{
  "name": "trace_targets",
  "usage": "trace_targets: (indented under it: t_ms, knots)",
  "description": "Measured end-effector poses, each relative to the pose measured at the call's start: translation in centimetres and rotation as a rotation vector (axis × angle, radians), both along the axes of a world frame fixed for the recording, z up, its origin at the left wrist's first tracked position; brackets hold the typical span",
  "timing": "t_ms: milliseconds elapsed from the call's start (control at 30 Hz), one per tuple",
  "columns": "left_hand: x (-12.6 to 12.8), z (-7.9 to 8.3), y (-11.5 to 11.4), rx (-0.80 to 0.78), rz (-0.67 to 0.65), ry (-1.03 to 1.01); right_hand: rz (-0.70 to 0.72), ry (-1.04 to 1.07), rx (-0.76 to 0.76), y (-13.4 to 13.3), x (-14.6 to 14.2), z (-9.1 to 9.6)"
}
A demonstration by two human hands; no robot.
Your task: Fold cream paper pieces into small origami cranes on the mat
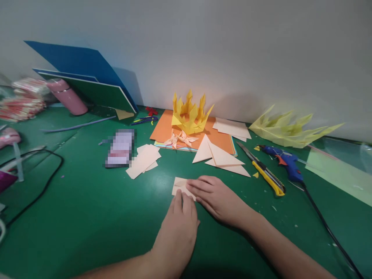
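Observation:
A small peach paper piece [179, 184] lies flat on the green table [87, 217] in front of me. My left hand [178, 224] rests on its near edge, fingers stretched flat and together, pressing down. My right hand [216, 197] lies over the paper's right side, fingers extended leftward across it. Neither hand lifts the paper. Just beyond are folded peach triangles [222, 158] and a small stack of peach squares [143, 160].
A yellow utility knife [266, 172] and a blue glue gun [286, 162] with black cord lie at right. Yellow folded paper crowns [190, 114], orange sheets [165, 126], a pale yellow folded piece [290, 130], a phone [120, 148], a pink bottle [66, 97] and coloured boards [87, 83] stand behind.

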State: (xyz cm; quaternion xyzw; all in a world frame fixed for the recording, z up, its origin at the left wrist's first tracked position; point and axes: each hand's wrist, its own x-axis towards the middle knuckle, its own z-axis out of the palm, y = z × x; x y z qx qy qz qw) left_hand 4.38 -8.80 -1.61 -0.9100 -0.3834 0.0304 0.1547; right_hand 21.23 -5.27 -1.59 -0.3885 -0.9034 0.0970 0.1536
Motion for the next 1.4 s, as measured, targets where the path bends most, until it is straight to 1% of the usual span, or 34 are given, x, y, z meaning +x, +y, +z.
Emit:
trace_targets:
  t_ms: [267,433,667,800,900,1067,1200,1300,1400]
  knots:
    - [0.1,0.3,0.3,-0.032,-0.029,0.054,0.009,-0.007,0.029,-0.1,0.0,0.0]
    - [0.1,0.5,0.4,-0.025,-0.01,0.024,0.018,-0.013,0.031,0.0,0.0,-0.1]
    - [-0.2,1.1,1.1,-0.093,-0.029,-0.028,0.023,0.016,0.034,-0.1,0.0,-0.1]
    - [-0.2,1.1,1.1,-0.059,-0.05,-0.026,0.017,0.016,0.018,-0.1,0.0,-0.1]
    - [-0.2,1.1,1.1,-0.049,-0.031,-0.02,0.017,0.013,0.011,-0.1,0.0,0.0]
    - [-0.3,0.9,1.8,-0.087,0.02,0.008,0.018,0.03,0.052,0.0,-0.2,0.2]
    - [-0.8,0.5,2.4,-0.128,0.005,0.0,0.013,0.009,0.054,-0.1,-0.3,0.3]
    - [-1.2,0.5,2.9,-0.13,0.002,-0.039,-0.014,-0.022,0.039,-0.2,-0.3,0.4]
    - [-1.4,1.0,3.6,-0.143,0.001,-0.11,-0.055,-0.041,0.04,-0.3,-0.5,0.6]
